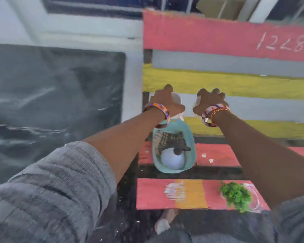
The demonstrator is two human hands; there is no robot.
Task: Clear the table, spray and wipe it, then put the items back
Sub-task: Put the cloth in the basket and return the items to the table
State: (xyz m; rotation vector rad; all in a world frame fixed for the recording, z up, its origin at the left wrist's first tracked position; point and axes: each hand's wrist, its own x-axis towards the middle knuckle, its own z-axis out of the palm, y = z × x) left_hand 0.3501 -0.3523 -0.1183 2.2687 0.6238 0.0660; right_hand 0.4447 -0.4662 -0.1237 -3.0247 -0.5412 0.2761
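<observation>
My left hand (pixel 166 102) curls over a white cup (pixel 177 99), fingers wrapped down around its rim. My right hand (pixel 209 102) is clawed over a second white thing (pixel 197 102), probably another cup, though only a sliver shows under my palm. Both sit on the slatted table (pixel 218 88), on the pale grey stripe, the two hands close together but not touching.

Just nearer me than my left wrist lies a teal tray (pixel 191 137) holding a dark woven mat (pixel 172 141) and a white round piece (pixel 172 159) with a dark knob. Nearer still, under my right forearm, a green leafy plant (pixel 235 195) stands in a clear glass dish (pixel 254 199) on the closest pink slat.

I judge the job to be barely started, or else near its end: the tray, the plant and both cups are on the table, and I see no spray bottle or cloth. One blurred view does not tell me whether I am lifting the cups away or setting them down. If clearing, everything here has yet to go, then spraying, wiping and returning.
</observation>
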